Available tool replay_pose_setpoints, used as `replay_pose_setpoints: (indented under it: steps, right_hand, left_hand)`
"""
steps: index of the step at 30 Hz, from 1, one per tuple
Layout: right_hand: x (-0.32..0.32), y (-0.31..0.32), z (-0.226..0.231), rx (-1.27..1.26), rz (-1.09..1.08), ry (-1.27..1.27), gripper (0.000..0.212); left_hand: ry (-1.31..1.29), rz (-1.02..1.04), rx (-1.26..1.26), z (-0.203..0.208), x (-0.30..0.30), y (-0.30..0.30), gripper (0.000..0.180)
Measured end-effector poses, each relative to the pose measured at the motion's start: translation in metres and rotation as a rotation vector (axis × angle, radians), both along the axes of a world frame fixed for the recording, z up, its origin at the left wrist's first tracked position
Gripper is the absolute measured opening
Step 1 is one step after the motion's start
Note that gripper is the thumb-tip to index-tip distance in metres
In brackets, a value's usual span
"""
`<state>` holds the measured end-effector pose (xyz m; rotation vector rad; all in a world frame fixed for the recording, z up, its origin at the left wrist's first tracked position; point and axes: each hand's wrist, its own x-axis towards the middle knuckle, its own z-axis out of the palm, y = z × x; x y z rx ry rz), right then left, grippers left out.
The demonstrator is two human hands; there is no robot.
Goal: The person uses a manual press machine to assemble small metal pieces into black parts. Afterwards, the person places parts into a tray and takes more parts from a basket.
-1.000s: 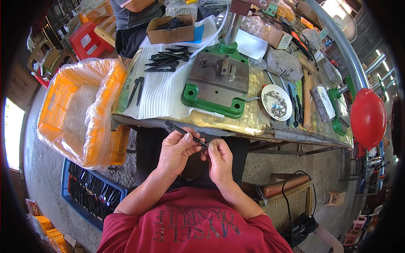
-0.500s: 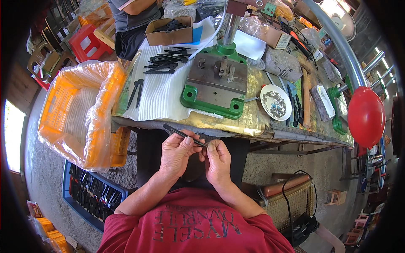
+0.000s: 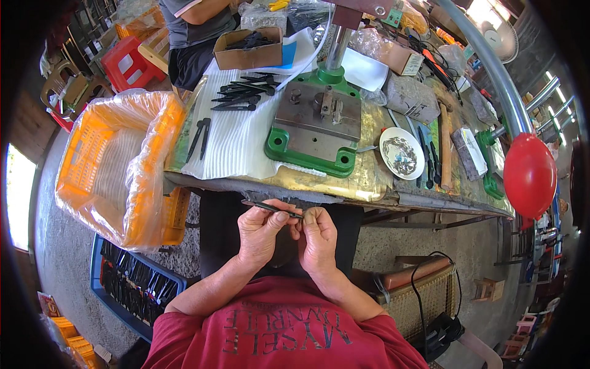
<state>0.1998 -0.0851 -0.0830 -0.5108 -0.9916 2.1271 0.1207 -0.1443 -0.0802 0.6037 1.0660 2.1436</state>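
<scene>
A slim black rod-like piece lies slantwise between my hands, just in front of the table edge. My left hand grips it with thumb and fingers, its blunt end sticking out to the left. My right hand pinches at the piece's right end; whether a small part sits between those fingertips is hidden. Similar black pieces lie heaped on a white foam sheet, two more apart at its left. A white bowl of small metal parts stands at the right of a green-based press.
Left of the table stands a plastic-lined orange crate, above a blue bin of black pieces. A red ball handle hangs at right. A cardboard box sits behind the foam; another person is beyond. A woven chair is at right.
The black piece has tilted flatter, its left end dropping toward me. My left hand has turned slightly with it, while my right hand stays almost in place.
</scene>
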Motion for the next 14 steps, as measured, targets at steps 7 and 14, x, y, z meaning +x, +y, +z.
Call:
replay_pose_setpoints:
  steps: [7, 14]
  right_hand:
    - [-0.002, 0.001, -0.002, -0.020, -0.003, 0.009, 0.011]
    - [-0.002, 0.001, -0.003, -0.003, 0.049, -0.049, 0.011]
  left_hand:
    - [-0.032, 0.065, -0.070, -0.001, -0.004, 0.002, 0.012]
    - [-0.148, 0.017, -0.006, 0.000, -0.011, -0.001, 0.012]
